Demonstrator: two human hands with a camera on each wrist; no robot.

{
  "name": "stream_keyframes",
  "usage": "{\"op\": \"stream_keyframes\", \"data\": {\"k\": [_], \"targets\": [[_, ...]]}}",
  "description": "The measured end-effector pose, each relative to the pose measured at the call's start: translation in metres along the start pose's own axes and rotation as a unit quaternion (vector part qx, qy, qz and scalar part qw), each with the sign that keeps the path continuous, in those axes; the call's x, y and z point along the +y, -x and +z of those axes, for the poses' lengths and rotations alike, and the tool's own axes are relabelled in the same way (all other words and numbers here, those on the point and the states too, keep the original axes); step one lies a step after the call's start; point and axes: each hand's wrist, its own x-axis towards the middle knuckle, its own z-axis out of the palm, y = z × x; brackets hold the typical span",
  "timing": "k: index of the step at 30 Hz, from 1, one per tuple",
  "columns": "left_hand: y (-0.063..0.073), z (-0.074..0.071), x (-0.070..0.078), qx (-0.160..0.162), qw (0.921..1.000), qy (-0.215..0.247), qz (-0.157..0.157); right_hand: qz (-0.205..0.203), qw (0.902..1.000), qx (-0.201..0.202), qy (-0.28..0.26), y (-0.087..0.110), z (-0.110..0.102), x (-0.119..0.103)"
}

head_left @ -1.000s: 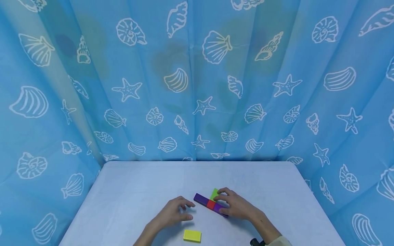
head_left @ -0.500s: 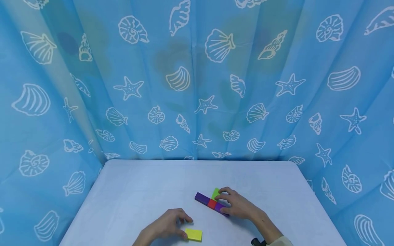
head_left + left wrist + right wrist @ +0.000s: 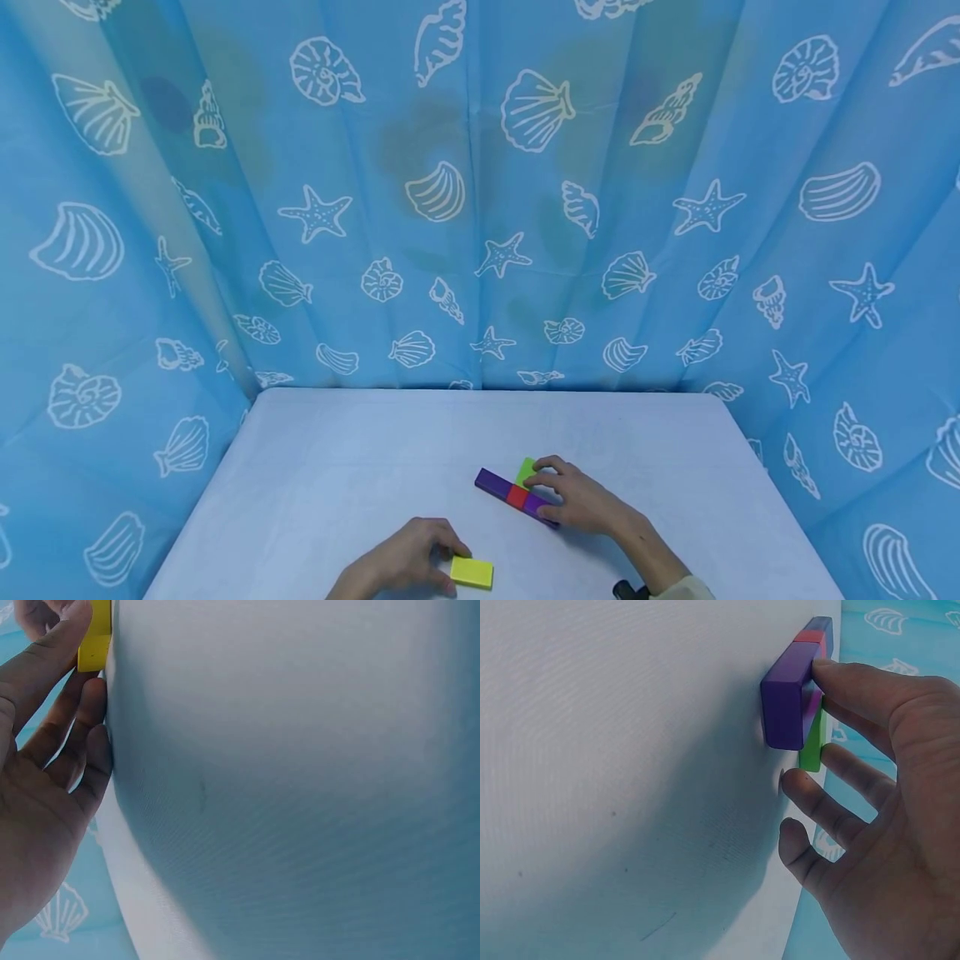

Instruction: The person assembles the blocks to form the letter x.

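Note:
On the white table, a yellow block (image 3: 472,572) lies flat near the front; my left hand (image 3: 405,557) pinches its left end between thumb and fingers. In the left wrist view the thumb sits against the yellow block (image 3: 94,652). Farther back, a purple block (image 3: 492,482), a red block (image 3: 517,497) and a second purple block (image 3: 532,505) form a slanted row. A green block (image 3: 524,472) adjoins its far side. My right hand (image 3: 581,500) holds the row's right end, thumb on the second purple block (image 3: 784,697), fingertips at the green block (image 3: 811,746).
The white table (image 3: 337,467) extends around both hands. Behind and beside it hangs a blue curtain (image 3: 480,208) with white shell and starfish prints. A dark band (image 3: 628,591) shows at the right wrist.
My left hand has come down toward the front, from above the yellow block to its left end, and now grips it. The right hand and the row stay about the same.

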Motion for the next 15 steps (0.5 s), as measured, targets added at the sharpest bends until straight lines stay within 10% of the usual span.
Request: {"op": "stream_keyframes", "data": {"k": [15], "targets": [[-0.0065,0.0034,0.0022,0.0,0.9999,-0.015,-0.002,-0.001,0.9999,-0.007,-0.013,0.0008,-0.0005,0.0]]}}
